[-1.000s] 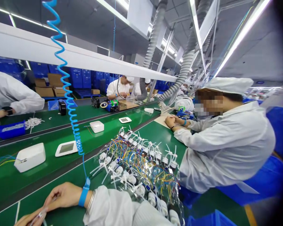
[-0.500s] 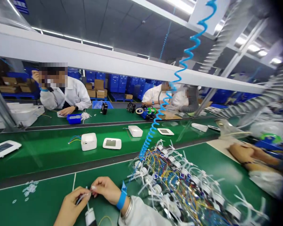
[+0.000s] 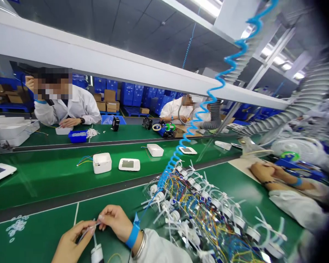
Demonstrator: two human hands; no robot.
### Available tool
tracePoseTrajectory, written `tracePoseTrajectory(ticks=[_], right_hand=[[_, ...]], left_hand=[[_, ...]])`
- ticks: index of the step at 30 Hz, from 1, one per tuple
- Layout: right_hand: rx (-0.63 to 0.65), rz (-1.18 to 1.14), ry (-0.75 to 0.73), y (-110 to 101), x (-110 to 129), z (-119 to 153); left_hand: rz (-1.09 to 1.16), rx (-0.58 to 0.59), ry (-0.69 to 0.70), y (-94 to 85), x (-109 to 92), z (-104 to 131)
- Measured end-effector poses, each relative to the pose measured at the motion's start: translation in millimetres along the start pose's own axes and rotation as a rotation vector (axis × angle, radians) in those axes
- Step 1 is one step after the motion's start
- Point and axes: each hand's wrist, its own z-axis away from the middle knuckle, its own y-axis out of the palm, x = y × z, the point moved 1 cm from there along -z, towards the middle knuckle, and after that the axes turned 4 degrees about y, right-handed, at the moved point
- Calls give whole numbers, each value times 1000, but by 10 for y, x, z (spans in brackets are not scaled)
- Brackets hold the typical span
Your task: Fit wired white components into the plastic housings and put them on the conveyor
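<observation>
At the near edge of the green bench, my left hand (image 3: 75,239) pinches a thin translucent tube (image 3: 94,236) between thumb and fingers. This tube rises from a small white-capped cylinder with a dark body (image 3: 97,252), cut off by the lower edge of the view. My right hand (image 3: 115,223), with a blue strap (image 3: 133,235) on its wrist, is closed at the tube's upper end, fingertips almost touching the left ones. Whatever small part lies between the fingertips is too hidden to name. A yellow wire (image 3: 114,256) curves beside the cylinder.
Small white rings (image 3: 18,223) lie at left. Wired white-capped cylinders with tubes (image 3: 200,208) crowd the right, under a blue coiled cord (image 3: 193,128). White housings (image 3: 102,163) and a display panel (image 3: 129,164) stand on the green strip beyond. A co-worker's hands (image 3: 263,171) work at right.
The view has turned slightly right, so most things sit further left. My hands keep their pinch on the tube, fingertips still together.
</observation>
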Motion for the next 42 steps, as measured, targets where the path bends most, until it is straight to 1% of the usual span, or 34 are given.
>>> tracePoseTrajectory(ticks=[3,6,9,11,13,15,19,22,25,28,33,37,40,42], right_hand=[[0,-39,17,-1,2,4],[0,-36,21,-4,-5,-10],[30,36,34,-1,-43,-19],[49,121,21,4,-85,-11],[30,242,-32,3,-123,10],[-9,386,-121,-3,-141,41],[-95,612,-292,-18,-86,99],[-145,646,-351,-25,-13,119],[-148,639,-345,-24,23,120],[-143,678,-349,-26,16,112],[-172,867,-486,-38,-14,100],[-247,951,-521,-37,2,130],[-225,998,-537,-26,33,157],[-202,1042,-529,-24,49,162]], left_hand=[[6,-8,-45,-23,96,3],[-11,15,-59,-48,178,-12],[-42,36,-80,-69,174,-19],[-51,19,-95,-78,132,-17],[-35,-13,-94,-81,87,-15],[-5,-44,-98,-78,64,-16],[42,-56,-127,-53,78,-28],[17,-52,-94,-29,70,-30],[-19,-48,-59,-18,30,-18],[-58,-34,-9,-17,-24,-6],[-153,-30,81,-14,-101,-10],[-150,-44,83,-4,-116,-12],[-124,-80,58,7,-113,-7],[-108,-82,51,15,-121,-4]])
